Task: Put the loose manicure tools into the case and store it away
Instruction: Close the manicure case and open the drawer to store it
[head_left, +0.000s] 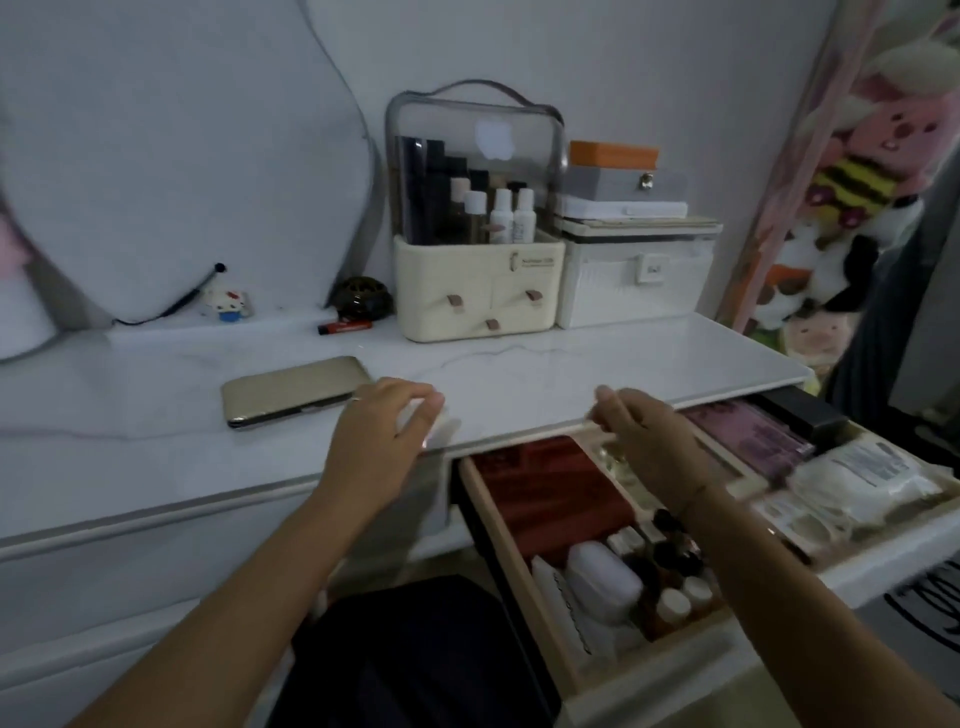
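Two big surfaces: white marble-look tabletop (545, 364), open drawer (519, 525) below its right half, crowded with red box (550, 493), bottles, packets. Gold case (298, 389) lies closed on tabletop, left of left hand (382, 441), apparently not touching. Left hand rests at table edge, fingers spread, grasping nothing. Right hand (649, 441) hovers over drawer, fingertips pinched; whether anything is held, cannot tell. Judgement: find free slot before lifting case, keep it flat. Motion blur smears fingers; no loose tools visible; drawer front cut off.
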